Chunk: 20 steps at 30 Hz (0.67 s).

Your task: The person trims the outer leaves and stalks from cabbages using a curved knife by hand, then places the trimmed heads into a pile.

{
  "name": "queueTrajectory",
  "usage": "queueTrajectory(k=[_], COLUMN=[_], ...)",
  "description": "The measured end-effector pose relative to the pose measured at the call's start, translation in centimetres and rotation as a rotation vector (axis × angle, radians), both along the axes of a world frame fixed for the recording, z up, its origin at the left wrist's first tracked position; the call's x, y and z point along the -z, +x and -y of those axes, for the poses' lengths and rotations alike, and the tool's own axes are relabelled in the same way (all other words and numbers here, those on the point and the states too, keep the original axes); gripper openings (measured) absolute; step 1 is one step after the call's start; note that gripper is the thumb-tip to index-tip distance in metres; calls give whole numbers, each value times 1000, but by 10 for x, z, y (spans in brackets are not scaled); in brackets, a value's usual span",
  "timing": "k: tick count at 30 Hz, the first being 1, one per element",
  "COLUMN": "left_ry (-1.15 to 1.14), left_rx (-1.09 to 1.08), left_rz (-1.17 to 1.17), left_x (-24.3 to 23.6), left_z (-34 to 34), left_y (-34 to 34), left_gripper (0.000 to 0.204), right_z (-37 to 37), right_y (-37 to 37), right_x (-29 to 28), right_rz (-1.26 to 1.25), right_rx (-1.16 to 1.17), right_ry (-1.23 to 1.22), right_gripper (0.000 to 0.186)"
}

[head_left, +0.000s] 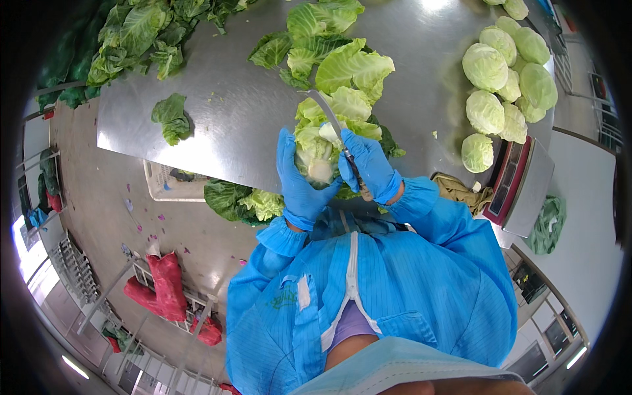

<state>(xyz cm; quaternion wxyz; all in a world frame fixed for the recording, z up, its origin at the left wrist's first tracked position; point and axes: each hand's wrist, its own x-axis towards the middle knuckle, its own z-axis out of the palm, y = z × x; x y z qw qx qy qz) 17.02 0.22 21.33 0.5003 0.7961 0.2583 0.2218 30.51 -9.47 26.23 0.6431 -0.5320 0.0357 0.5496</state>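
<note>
In blue gloves, both my hands are close together at the near edge of the metal table. My left hand (298,187) cups a light green cabbage (309,141) from its left and near side, with the pale cut stem end up. My right hand (375,164) is closed around the handle of a curved knife (327,110), its blade slanting up and left over the cabbage. A small white piece (327,133) shows beside the blade, near the right thumb. Loose outer leaves (355,69) spread on the table just beyond the cabbage.
Several trimmed cabbages (486,67) are piled at the far right, beside a red-framed scale (512,172). Leafy greens (138,33) heap at the far left, and a single leaf (172,119) lies nearer. Below the table's left edge is a white crate (176,189).
</note>
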Motion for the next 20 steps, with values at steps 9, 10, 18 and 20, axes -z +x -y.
queueTrajectory(k=[9, 10, 18, 20], left_ry=[40, 39, 105, 93], left_rx=[-35, -33, 27, 6], left_rz=[13, 10, 40, 5], left_x=[13, 13, 4, 3], left_z=[12, 13, 14, 16], left_y=[-30, -31, -22, -16], left_gripper=[118, 118, 115, 116], right_z=[19, 16, -1, -4], right_y=[26, 26, 25, 28], right_x=[-5, -15, 29, 31], right_rz=[-303, 28, 1084, 1111], right_rx=[1, 32, -622, -745], right_ry=[478, 373, -174, -246], right_gripper=[52, 51, 79, 80])
